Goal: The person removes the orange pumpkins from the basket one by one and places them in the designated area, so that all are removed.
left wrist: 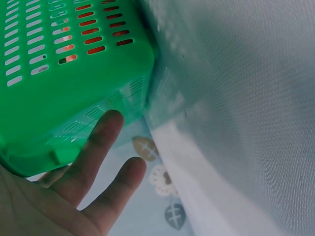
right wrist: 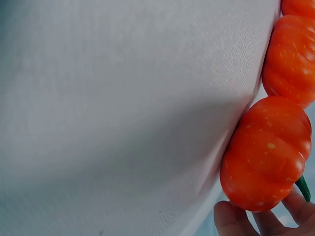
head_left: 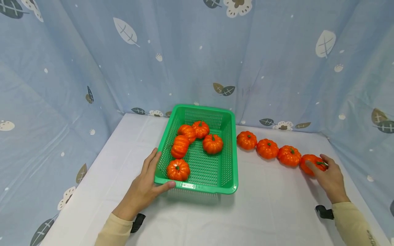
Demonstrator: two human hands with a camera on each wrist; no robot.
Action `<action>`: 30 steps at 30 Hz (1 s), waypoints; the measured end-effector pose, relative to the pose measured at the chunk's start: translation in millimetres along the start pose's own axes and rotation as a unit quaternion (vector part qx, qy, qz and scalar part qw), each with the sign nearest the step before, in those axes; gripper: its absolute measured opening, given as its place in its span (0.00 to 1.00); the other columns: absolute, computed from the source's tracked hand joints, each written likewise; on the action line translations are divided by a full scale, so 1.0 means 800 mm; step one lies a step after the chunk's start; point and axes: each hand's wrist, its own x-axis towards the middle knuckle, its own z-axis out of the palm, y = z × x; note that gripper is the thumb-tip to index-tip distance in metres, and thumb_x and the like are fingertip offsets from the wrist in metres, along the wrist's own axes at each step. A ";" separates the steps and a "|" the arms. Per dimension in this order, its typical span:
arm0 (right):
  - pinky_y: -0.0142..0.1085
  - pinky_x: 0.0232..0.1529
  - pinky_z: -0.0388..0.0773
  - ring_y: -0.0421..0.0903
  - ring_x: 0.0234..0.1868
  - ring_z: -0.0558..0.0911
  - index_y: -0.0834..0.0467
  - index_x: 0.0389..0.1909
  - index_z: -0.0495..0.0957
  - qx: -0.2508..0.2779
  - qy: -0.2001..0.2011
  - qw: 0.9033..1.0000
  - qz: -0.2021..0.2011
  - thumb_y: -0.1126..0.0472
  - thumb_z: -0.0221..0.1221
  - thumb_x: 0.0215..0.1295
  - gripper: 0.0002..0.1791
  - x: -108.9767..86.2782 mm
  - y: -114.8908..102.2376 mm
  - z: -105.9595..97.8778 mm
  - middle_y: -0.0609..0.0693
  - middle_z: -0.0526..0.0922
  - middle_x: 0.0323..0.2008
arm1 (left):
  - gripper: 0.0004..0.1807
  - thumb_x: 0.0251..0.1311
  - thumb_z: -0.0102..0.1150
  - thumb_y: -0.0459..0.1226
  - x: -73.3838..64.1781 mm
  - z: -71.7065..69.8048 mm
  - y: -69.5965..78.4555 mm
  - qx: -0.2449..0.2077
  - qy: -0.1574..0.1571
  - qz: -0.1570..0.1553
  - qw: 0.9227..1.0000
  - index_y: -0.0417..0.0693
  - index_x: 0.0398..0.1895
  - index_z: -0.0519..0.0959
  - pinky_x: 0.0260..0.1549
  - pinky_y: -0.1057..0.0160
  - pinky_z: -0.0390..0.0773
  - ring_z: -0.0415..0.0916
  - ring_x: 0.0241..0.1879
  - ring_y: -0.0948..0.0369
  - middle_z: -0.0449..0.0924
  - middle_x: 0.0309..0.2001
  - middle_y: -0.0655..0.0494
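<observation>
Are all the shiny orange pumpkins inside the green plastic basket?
No, four shiny orange pumpkins sit in a row outside the green plastic basket.

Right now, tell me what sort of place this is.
Probably a makeshift tabletop work booth: a patterned blue curtain on three sides, a white table, and a green basket holding pumpkins.

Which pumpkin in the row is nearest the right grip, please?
The rightmost pumpkin, at the row's end farthest from the green basket: the right grip curls round it; the other three stand untouched.
</observation>
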 end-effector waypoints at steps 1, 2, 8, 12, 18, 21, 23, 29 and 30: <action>0.68 0.66 0.56 0.76 0.71 0.54 0.67 0.79 0.44 0.000 0.001 1.000 0.000 0.36 0.52 0.73 0.51 0.000 0.000 0.000 0.78 0.49 0.73 | 0.59 0.57 0.66 0.65 0.000 0.000 0.000 0.000 0.000 0.000 1.000 0.61 0.83 0.42 0.52 0.35 0.74 0.67 0.67 0.40 0.34 0.81 0.67; 0.68 0.66 0.56 0.76 0.71 0.54 0.67 0.79 0.44 0.001 0.001 1.000 0.001 0.36 0.52 0.73 0.51 0.001 0.000 0.001 0.77 0.49 0.73 | 0.59 0.57 0.66 0.65 0.000 0.000 0.000 0.000 0.000 0.000 1.000 0.61 0.83 0.42 0.52 0.35 0.74 0.67 0.67 0.40 0.34 0.81 0.67; 0.69 0.66 0.55 0.76 0.71 0.54 0.67 0.79 0.44 0.005 0.008 1.000 -0.002 0.37 0.51 0.73 0.50 0.000 0.001 0.003 0.77 0.49 0.73 | 0.59 0.57 0.66 0.64 0.000 0.000 0.000 0.000 -0.001 0.000 1.000 0.61 0.83 0.42 0.53 0.35 0.74 0.66 0.68 0.41 0.34 0.81 0.65; 0.68 0.67 0.56 0.74 0.72 0.53 0.65 0.79 0.47 0.010 0.035 0.999 0.000 0.41 0.52 0.75 0.46 -0.001 -0.001 0.004 0.75 0.51 0.74 | 0.59 0.58 0.66 0.64 0.000 0.001 -0.001 0.001 0.001 0.003 1.000 0.61 0.83 0.42 0.53 0.35 0.74 0.66 0.68 0.41 0.35 0.81 0.64; 0.68 0.66 0.58 0.71 0.73 0.54 0.62 0.80 0.51 0.015 0.069 0.997 -0.006 0.48 0.52 0.76 0.40 -0.005 -0.007 0.006 0.70 0.52 0.76 | 0.59 0.58 0.66 0.63 0.000 0.000 0.000 -0.001 0.001 0.002 1.000 0.62 0.83 0.42 0.54 0.35 0.73 0.64 0.69 0.41 0.34 0.81 0.67; 0.67 0.67 0.58 0.71 0.72 0.56 0.61 0.79 0.53 0.020 0.079 0.996 -0.021 0.50 0.52 0.76 0.38 -0.010 -0.013 0.005 0.69 0.53 0.76 | 0.59 0.58 0.66 0.63 0.000 0.000 0.000 0.000 0.000 0.004 1.000 0.61 0.83 0.42 0.53 0.35 0.73 0.65 0.69 0.41 0.34 0.81 0.67; 0.67 0.68 0.57 0.71 0.72 0.56 0.60 0.79 0.54 0.027 0.083 0.996 -0.036 0.50 0.52 0.76 0.37 -0.014 -0.019 0.005 0.67 0.53 0.76 | 0.58 0.58 0.66 0.63 0.001 0.000 0.000 0.000 0.001 0.005 1.000 0.61 0.83 0.42 0.54 0.35 0.73 0.65 0.69 0.41 0.34 0.81 0.67; 0.64 0.71 0.52 0.67 0.73 0.56 0.58 0.78 0.59 0.042 0.094 0.991 -0.085 0.51 0.54 0.75 0.35 -0.023 -0.044 0.006 0.66 0.56 0.76 | 0.59 0.58 0.66 0.63 0.002 0.001 0.000 -0.001 0.002 0.002 1.000 0.63 0.83 0.41 0.55 0.34 0.72 0.62 0.71 0.42 0.33 0.81 0.67; 0.64 0.71 0.51 0.67 0.74 0.56 0.58 0.78 0.59 0.043 0.097 0.990 -0.093 0.52 0.54 0.75 0.34 -0.025 -0.048 0.006 0.66 0.57 0.75 | 0.59 0.58 0.66 0.63 0.002 0.001 0.000 0.000 0.002 0.003 1.000 0.63 0.83 0.41 0.55 0.34 0.72 0.62 0.71 0.42 0.34 0.81 0.66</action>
